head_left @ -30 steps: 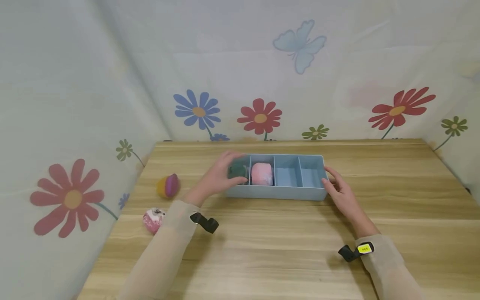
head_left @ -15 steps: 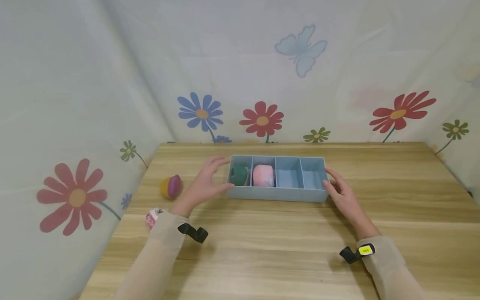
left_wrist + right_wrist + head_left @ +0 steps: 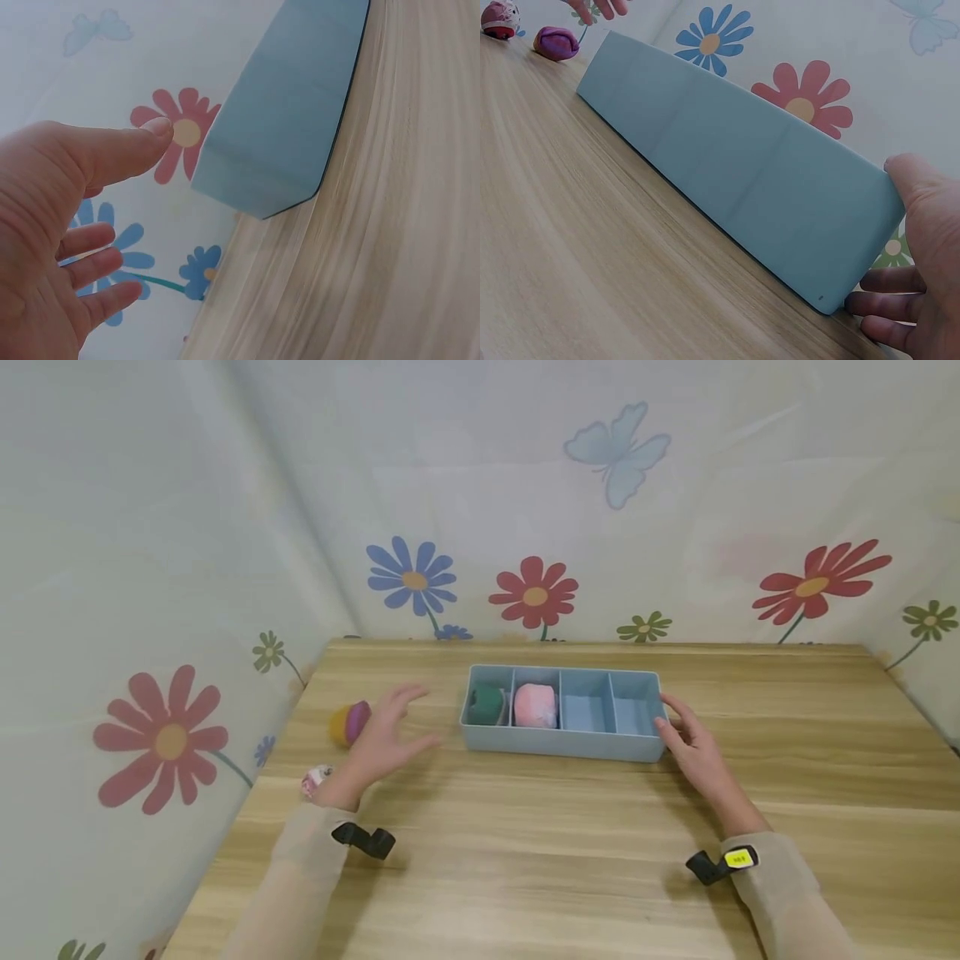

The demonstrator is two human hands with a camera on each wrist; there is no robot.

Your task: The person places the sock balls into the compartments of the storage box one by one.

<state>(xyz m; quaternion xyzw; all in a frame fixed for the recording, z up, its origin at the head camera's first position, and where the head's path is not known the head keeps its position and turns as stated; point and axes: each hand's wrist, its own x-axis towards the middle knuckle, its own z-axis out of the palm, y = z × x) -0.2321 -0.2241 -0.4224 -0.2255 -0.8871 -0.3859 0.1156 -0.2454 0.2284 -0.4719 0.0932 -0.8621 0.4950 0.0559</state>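
A light blue box (image 3: 562, 743) with a row of compartments stands on the wooden table. Its leftmost compartment holds a dark green rounded thing (image 3: 486, 703); beside that, in another compartment, sits a pink rounded bundle (image 3: 536, 705). My right hand (image 3: 699, 760) grips the box's right end, thumb at the rim and fingers along the end wall. To the left of the box, my left hand (image 3: 378, 747) is in the air, thumb and fingers spread, holding nothing. Partly behind it lies a yellow and purple bundle (image 3: 349, 724). A pink and white ball-like thing (image 3: 315, 779) shows near the left wrist.
The wooden table (image 3: 540, 860) reaches back to a pale cloth (image 3: 450, 460) printed with flowers and a butterfly, which also hangs at the left and right. The box's two right compartments hold nothing.
My left hand has drawn back from over the green thing, leaving it in the left compartment, and moved left toward the yellow and purple bundle. The right hand keeps its place on the box.
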